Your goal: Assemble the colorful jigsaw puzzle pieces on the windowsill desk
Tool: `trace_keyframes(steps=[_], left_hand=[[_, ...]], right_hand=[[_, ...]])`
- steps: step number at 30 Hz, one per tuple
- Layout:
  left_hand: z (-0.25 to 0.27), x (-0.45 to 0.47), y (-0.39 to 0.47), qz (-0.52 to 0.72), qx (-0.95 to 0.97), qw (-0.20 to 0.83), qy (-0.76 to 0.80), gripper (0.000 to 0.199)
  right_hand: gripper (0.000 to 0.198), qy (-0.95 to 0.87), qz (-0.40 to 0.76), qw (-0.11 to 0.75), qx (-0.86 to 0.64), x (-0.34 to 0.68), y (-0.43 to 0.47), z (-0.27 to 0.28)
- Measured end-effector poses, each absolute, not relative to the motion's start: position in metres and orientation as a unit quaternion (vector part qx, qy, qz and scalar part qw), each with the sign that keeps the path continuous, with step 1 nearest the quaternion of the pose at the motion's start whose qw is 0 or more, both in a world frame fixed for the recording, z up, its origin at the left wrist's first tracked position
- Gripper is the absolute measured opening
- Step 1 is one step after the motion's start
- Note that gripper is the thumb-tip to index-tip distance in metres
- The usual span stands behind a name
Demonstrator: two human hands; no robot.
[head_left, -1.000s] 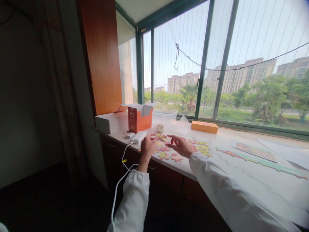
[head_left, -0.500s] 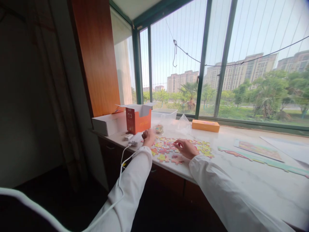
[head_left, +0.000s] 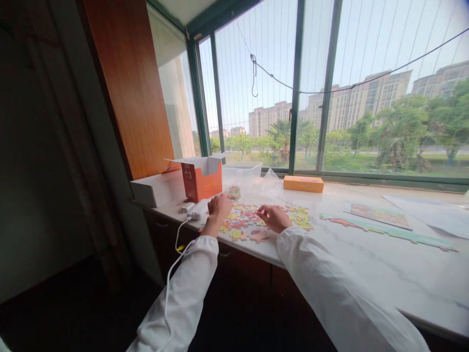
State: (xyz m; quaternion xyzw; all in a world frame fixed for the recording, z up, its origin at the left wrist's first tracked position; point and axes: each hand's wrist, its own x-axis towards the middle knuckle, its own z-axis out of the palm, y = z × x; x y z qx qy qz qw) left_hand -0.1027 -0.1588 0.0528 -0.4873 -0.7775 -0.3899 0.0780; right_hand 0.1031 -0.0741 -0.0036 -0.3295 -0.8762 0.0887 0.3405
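Observation:
Loose jigsaw puzzle pieces [head_left: 240, 225] in yellow, pink and red lie spread over the marble-look top. My left hand [head_left: 220, 209] is over the left side of the spread, near the orange-red box, with its fingers curled and their tips largely hidden. Among the middle pieces, my right hand [head_left: 274, 217] has its thumb and fingers pinched together at a small pinkish puzzle piece, partly covered by the fingers. A clear bag with colourful contents [head_left: 233, 192] lies just beyond my left hand.
An open orange-red box [head_left: 201, 181] and a white box [head_left: 146, 193] stand at left, by a charger [head_left: 192, 215] whose white cable crosses my left sleeve. Behind are a clear bin [head_left: 244, 171] and an orange box [head_left: 303, 184]. A joined puzzle strip [head_left: 388, 235] and picture sheet [head_left: 377, 216] lie right.
My left hand has shifted slightly, and its blur is gone. My right hand stays pinched over the middle pieces. The whole view has turned a little to the right.

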Motion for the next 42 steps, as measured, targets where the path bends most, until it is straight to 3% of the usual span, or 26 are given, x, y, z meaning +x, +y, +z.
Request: trace_keyframes(steps=[4,9,14,24,31,42], left_hand=[[0.035,-0.051,-0.209,-0.33,-0.559,0.133,-0.749,0.026],[0.001,0.021,-0.256,-0.382,-0.637,0.079,-0.665,0.039],[-0.016,0.046,-0.226,-0.476,-0.621,0.032,-0.622,0.057],[-0.036,0.054,-0.208,-0.429,-0.594,0.103,-0.673,0.051],[-0.035,0.056,-0.209,-0.402,-0.61,0.118,-0.673,0.048],[-0.025,0.056,-0.211,-0.371,-0.618,0.112,-0.684,0.048]], right_hand=[[0.028,-0.87,0.079,0.347,-0.341,0.105,-0.071,-0.007],[0.034,-0.858,0.071,0.369,-0.35,0.108,-0.071,-0.006],[0.039,-0.797,0.062,0.42,-0.43,0.116,-0.072,-0.002],[0.045,-0.739,0.075,0.441,-0.504,0.123,-0.079,0.005],[0.046,-0.774,-0.005,0.371,-0.513,0.165,-0.094,0.016],[0.05,-0.754,-0.097,0.296,-0.579,0.331,-0.12,-0.008]])
